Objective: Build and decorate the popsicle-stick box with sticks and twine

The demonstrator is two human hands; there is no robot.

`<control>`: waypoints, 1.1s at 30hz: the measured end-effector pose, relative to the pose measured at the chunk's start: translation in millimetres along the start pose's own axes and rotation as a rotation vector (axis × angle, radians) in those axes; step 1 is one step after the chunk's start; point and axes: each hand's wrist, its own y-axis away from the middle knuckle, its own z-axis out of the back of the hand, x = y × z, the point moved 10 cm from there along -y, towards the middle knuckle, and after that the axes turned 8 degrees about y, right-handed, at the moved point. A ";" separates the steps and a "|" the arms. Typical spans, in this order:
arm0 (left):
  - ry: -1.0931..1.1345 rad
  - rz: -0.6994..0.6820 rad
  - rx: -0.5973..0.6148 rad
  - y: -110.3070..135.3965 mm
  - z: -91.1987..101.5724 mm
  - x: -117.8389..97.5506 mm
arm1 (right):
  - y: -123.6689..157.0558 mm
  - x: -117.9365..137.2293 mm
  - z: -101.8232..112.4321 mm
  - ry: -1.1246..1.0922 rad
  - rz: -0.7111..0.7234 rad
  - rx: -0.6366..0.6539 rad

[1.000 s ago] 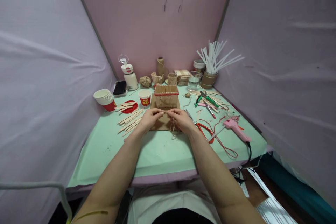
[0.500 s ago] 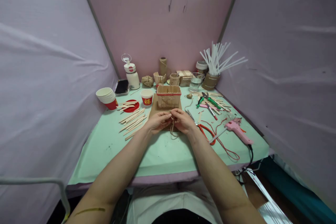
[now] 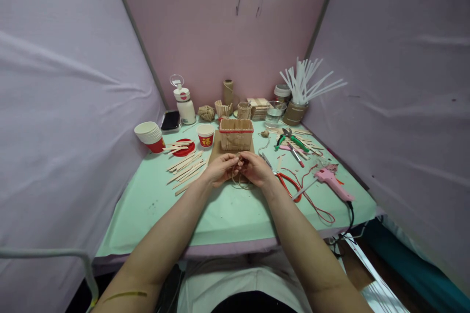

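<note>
Twine (image 3: 241, 187), pinched by both hands (image 3: 222, 169), runs lengthwise toward the near table edge (image 3: 235, 240), curving right.

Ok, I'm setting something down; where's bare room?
Front left: pale green tablecloth, between the pale wooden sticks and near edge, bare but for dark specks. Crowded: right of the right hand, with green-handled pliers, red-handled scissors and pink glue gun.
</note>
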 end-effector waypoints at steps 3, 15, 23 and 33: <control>-0.086 -0.094 -0.048 -0.9 4.0 -7.5 | 0.7 2.9 5.7 0.074 0.024 -0.071; -0.416 -0.555 -0.228 15.1 7.6 -54.1 | 9.7 28.7 14.7 0.240 0.262 -0.248; -0.307 -0.424 -0.200 9.7 6.9 -41.0 | 35.5 64.2 -3.2 0.743 0.650 -0.346; -0.132 -0.279 -0.118 7.7 3.8 -30.7 | 41.8 64.5 -18.6 1.091 0.830 -0.328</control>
